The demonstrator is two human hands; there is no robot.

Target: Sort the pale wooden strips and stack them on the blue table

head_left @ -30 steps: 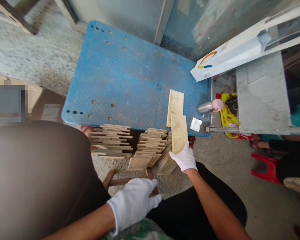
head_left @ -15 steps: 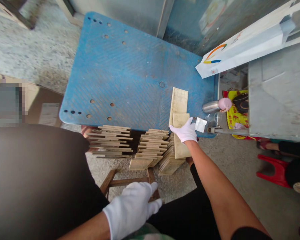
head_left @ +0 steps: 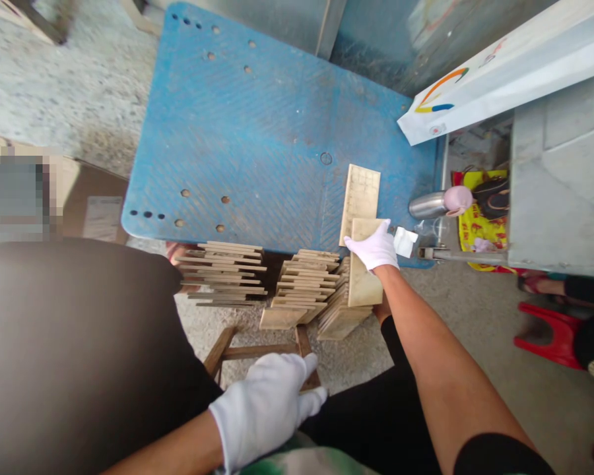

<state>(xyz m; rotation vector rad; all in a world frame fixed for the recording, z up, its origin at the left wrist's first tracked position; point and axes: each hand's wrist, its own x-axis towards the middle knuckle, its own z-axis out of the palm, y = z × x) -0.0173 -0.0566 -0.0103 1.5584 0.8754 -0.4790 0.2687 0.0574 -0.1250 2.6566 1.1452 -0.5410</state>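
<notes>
My right hand (head_left: pixel 375 245), in a white glove, lies across a pale rectangular board (head_left: pixel 366 287), thumb at its left edge and fingers at the right. This board extends past the front edge of the blue table (head_left: pixel 257 132). Partly beneath its far end is another pale board (head_left: pixel 362 188) with faint grid marks, flat on the table. Low in the head view, my left hand (head_left: pixel 272 406), also gloved, hovers over my lap with thumb and forefinger apart and nothing visible in it. Its other fingers are partly hidden.
Staggered stacks of boards stand by the table's front: a left stack (head_left: pixel 225 274), a middle stack (head_left: pixel 304 284) and a right stack (head_left: pixel 344 316). Near my right hand are a white paper piece (head_left: pixel 404 242) and a steel bottle (head_left: pixel 428 205). A white bag (head_left: pixel 475 92) leans behind.
The view has shifted slightly, so the table and boards appear a little higher and further right. My right hand stays on the same board; my left hand keeps its pose.
</notes>
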